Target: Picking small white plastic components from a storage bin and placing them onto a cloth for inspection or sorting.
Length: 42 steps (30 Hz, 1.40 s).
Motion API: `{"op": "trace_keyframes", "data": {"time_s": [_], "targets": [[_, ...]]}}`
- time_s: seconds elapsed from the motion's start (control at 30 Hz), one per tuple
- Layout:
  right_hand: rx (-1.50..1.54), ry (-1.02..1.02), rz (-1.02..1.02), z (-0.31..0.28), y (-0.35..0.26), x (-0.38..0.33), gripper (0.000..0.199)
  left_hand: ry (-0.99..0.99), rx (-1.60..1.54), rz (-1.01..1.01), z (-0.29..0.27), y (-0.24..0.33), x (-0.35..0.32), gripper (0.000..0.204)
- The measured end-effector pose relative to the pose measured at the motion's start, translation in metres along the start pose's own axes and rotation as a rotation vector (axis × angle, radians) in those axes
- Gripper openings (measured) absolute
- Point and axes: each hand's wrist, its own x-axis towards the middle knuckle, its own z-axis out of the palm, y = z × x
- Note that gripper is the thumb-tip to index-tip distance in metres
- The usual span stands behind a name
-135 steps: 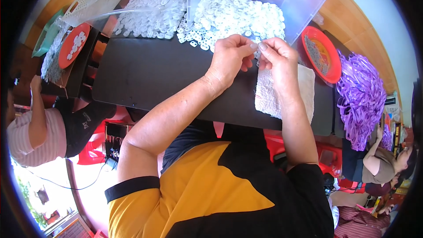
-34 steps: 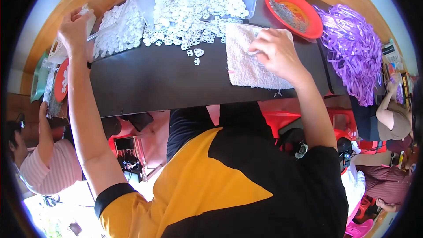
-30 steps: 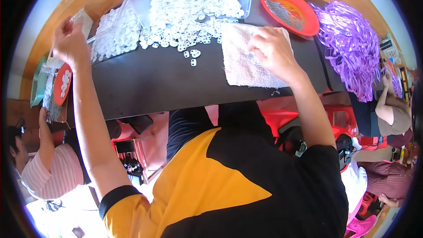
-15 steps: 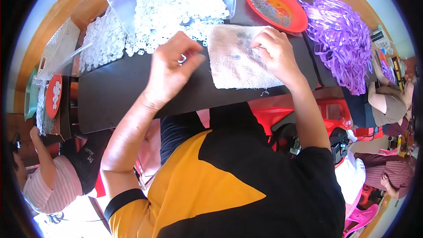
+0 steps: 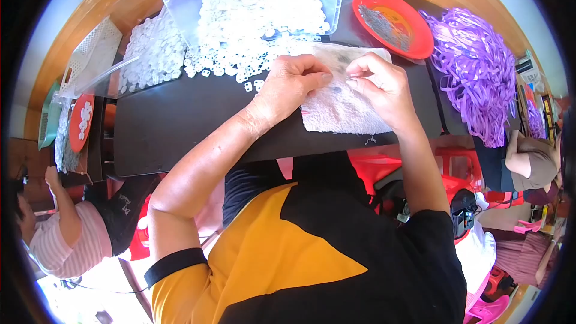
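Over the stained white cloth (image 5: 342,114), my left hand (image 5: 294,84) pinches thumb and fingers together. A small white plastic piece showed in its grip a moment earlier; the fingers now mostly hide it. My right hand (image 5: 384,87) faces it across the cloth, its fingertips closed on a small, thin, metallic-looking piece too small to make out fully. The two hands are close but apart. Several loose white plastic pieces (image 5: 228,63) spill toward my left hand from a clear plastic bin (image 5: 336,0).
At the back right stands a red-orange dish (image 5: 423,39) of thin metal bits. Beyond it lies a heap of purple ribbon (image 5: 474,78). A clear bag of white pieces (image 5: 153,54) sits left on the dark table (image 5: 180,126). Other people sit at both sides.
My left hand has moved right, from beside the loose pieces to over the cloth near my right hand. The right hand stays over the cloth. The whole view has shifted slightly.
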Motion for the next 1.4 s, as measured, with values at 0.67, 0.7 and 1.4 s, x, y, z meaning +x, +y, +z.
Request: {"op": "trace_keyframes", "data": {"time_s": [0.67, 0.7, 1.4], "targets": [[0.103, 0.065, 0.049, 0.015, -0.019, 0.014, 0.016, 0.015, -0.297, -0.043, -0.007, -0.008, -0.001, 0.010], [0.106, 0.066, 0.049, 0.015, -0.017, 0.013, 0.016, 0.047, -0.296, -0.003, -0.006, -0.010, -0.002, 0.009], [-0.019, -0.106, 0.060, 0.022, 0.002, 0.020, 0.013, 0.088, -0.145, 0.045, 0.000, -0.017, -0.003, 0.011]]}}
